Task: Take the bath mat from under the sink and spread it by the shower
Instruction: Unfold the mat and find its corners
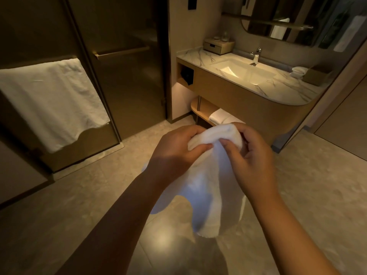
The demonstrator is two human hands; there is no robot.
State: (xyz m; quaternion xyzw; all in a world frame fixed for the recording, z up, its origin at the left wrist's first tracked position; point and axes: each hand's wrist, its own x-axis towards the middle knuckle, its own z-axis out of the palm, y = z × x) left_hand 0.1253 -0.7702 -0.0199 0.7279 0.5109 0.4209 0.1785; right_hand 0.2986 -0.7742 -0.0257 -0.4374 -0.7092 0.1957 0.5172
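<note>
Head view: white bath mat (208, 185) pinched at top edge by left hand (174, 153) and right hand (252, 157), hanging below grip above floor (79, 205), shower door (127, 66) beyond.

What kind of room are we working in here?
Likely a hotel bathroom: a marble vanity with sink and faucet, a glass shower door, and a white towel hung on a rail.

White terry bath mat (206, 187) — bunched at top, hanging limp above the floor (79, 205).
</note>
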